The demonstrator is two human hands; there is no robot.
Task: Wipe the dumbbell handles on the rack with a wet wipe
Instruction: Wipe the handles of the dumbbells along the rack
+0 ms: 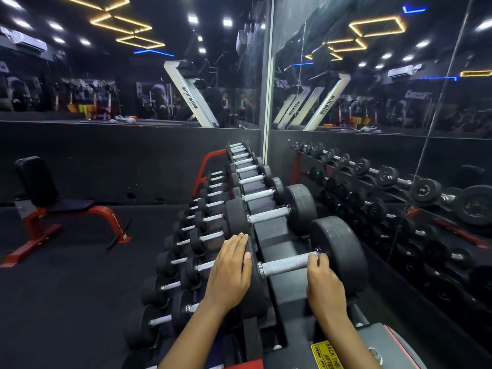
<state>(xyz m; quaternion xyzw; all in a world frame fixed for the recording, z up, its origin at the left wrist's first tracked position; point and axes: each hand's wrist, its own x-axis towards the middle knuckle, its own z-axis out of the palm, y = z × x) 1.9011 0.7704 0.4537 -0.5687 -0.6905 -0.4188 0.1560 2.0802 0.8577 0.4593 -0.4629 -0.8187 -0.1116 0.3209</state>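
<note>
The right hand (323,286) curls over the far end of the nearest knurled silver dumbbell handle (286,265), hiding whatever its fingers (315,259) pinch there. The yellow warning sticker (326,354) is cut off by the bottom edge, its print only partly legible.

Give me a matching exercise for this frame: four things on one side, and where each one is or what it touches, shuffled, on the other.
Things:
1. left hand
2. right hand
3. red-framed black padded bench
4. yellow warning sticker

Places:
A. on the floor, left of the rack
B. flat on the near black rubber dumbbell head
C. on the rack's near end, bottom of view
D. fingers curled at the far end of the nearest knurled metal dumbbell handle

Pairs: 1-B, 2-D, 3-A, 4-C. No wipe is visible in the right hand.
</note>
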